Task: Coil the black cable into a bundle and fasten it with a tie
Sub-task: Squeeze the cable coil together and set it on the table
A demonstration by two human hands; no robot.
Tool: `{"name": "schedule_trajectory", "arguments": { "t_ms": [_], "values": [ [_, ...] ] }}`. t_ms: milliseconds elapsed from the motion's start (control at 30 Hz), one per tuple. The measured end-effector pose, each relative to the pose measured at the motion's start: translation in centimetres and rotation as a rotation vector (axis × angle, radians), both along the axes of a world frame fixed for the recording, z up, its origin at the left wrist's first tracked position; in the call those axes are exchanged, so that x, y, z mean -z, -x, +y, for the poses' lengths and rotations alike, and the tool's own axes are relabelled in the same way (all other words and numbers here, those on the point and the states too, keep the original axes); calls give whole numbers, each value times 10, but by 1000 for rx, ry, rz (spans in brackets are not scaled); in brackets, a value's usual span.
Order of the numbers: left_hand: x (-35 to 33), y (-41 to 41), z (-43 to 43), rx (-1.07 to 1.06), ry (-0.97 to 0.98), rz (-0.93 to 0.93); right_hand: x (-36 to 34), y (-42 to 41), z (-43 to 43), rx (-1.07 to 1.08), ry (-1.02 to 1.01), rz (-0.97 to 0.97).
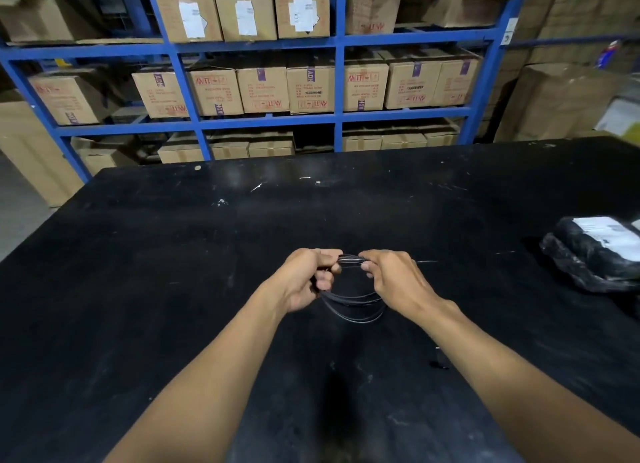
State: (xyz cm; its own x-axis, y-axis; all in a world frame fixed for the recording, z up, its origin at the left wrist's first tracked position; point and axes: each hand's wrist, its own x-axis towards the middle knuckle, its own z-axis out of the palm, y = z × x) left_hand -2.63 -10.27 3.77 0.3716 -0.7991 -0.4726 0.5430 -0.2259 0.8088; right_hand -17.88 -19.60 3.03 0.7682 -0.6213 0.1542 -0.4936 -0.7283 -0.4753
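Observation:
The black cable (pixel 353 307) is wound into a small coil of several loops, held just above the black table (pixel 173 272) in the middle of the view. My left hand (pixel 308 282) pinches the coil's top left side. My right hand (pixel 391 279) pinches the top right side, a short stretch of strands showing between the two hands. The lower loops hang loose below my fingers. I cannot make out a tie; it may be hidden in my fingers.
A black plastic-wrapped parcel with a white label (pixel 595 251) lies at the table's right edge. A small dark object (pixel 440 360) rests beside my right forearm. Blue shelving (pixel 266 120) loaded with cardboard boxes stands behind the table.

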Motion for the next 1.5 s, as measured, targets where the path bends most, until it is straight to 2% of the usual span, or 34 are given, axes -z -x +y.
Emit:
{"name": "schedule_trajectory", "arguments": {
  "t_ms": [167,267,400,500,600,667,733,800,900,1033,1100,1267,1333,1500],
  "values": [
    [11,12,-2,245,-231,-307,5,6,1,-5,1,63],
    [18,20,-8,246,-190,-412,5,9,-1,31,-40,44],
    [25,31,-21,131,-86,-314,7,16,-6,211,-204,46],
    [32,40,-26,158,-75,-193,15,31,-6,212,-121,138],
    [43,48,-28,216,-79,-193,24,46,-9,195,-40,254],
    [51,55,-30,314,-81,-310,30,54,-11,200,-18,315],
    [59,62,-33,438,-62,-528,34,62,-13,211,-28,348],
    [66,69,-38,489,-35,-735,38,70,-17,223,-66,363],
    [76,79,-47,552,-107,-975,46,82,-21,253,-155,374],
    [90,96,-53,566,-196,-904,60,98,-23,300,-243,364],
    [95,104,-57,571,-229,-967,65,105,-27,304,-323,323],
    [107,114,-69,513,-322,-1042,72,131,-48,379,-566,87],
    [114,113,-72,467,-359,-1013,79,145,-59,447,-550,78],
    [126,118,-81,356,-387,-924,108,169,-72,477,-486,211]
  ]
}}
